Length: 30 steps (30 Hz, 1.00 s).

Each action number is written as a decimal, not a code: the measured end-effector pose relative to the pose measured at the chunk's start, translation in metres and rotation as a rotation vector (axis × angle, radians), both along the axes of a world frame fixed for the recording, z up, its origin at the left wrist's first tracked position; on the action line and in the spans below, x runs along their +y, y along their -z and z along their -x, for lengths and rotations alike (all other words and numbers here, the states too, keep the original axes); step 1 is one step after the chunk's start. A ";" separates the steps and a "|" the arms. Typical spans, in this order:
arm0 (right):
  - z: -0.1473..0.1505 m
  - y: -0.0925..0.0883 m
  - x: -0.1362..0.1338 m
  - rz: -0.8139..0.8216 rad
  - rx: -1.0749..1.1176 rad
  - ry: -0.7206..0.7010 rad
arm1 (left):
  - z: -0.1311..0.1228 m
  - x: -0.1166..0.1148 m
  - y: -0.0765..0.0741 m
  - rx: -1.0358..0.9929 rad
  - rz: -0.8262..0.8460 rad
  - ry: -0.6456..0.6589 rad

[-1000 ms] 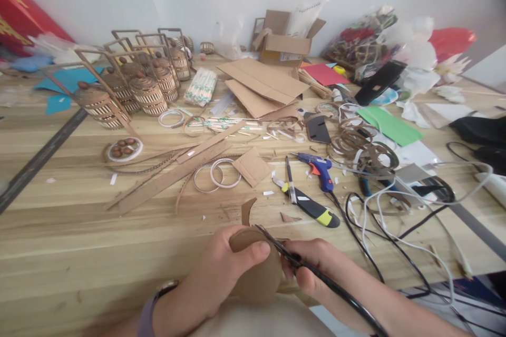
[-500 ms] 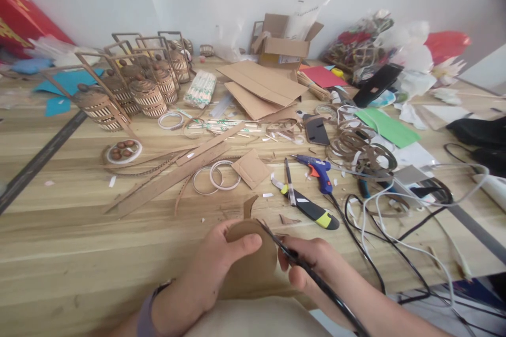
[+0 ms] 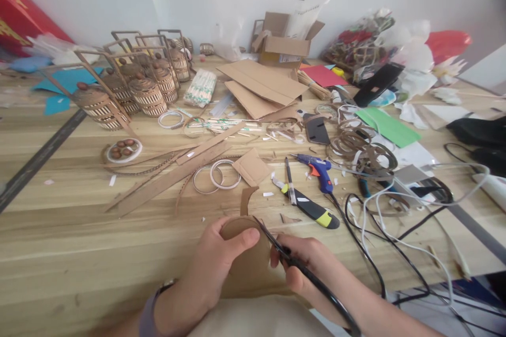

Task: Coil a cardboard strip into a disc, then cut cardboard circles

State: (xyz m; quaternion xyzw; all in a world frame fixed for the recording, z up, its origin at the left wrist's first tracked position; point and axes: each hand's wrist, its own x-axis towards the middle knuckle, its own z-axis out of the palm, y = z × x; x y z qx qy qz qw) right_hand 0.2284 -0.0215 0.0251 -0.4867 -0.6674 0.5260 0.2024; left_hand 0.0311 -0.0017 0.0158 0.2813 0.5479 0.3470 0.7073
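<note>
A piece of brown cardboard (image 3: 247, 268) with a rounded top edge is pinched in my left hand (image 3: 221, 258), thumb lying on its face. My right hand (image 3: 308, 263) grips black-handled scissors (image 3: 290, 258), whose blades lie along the upper right edge of the cardboard. The blades look nearly closed, and part of them is hidden by the cardboard and fingers. Just beyond the cardboard is a curved cardboard offcut (image 3: 247, 200). A small pointed scrap (image 3: 290, 219) lies to the right of it on the wooden table (image 3: 118, 263).
Ahead lie a utility knife (image 3: 316, 210), a pen (image 3: 290, 181), a blue glue gun (image 3: 322, 171) and tape rings (image 3: 225, 175). Small woven lanterns (image 3: 148, 96) stand back left. Cardboard sheets (image 3: 264, 84) lie at the back. Tangled cables (image 3: 379, 237) run along the right.
My right hand and the scissors have shifted slightly left, along with the cardboard. The curved offcut has moved up and shows more fully above the cardboard.
</note>
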 end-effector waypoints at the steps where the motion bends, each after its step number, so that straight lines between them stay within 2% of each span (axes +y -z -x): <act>1: 0.000 -0.003 0.001 0.000 -0.002 -0.017 | 0.000 0.000 0.000 0.021 -0.002 0.009; 7: 0.003 -0.013 0.005 0.051 -0.016 -0.074 | 0.001 -0.001 -0.003 0.058 -0.028 0.022; 11: 0.004 -0.010 0.004 0.040 -0.028 -0.069 | 0.001 -0.001 -0.002 0.045 -0.052 0.042; 20: 0.000 0.006 -0.002 0.006 -0.024 -0.008 | 0.001 -0.003 -0.002 0.011 0.007 0.038; 30: 0.000 -0.003 0.001 0.019 -0.008 -0.030 | 0.000 -0.005 0.000 0.021 0.016 0.024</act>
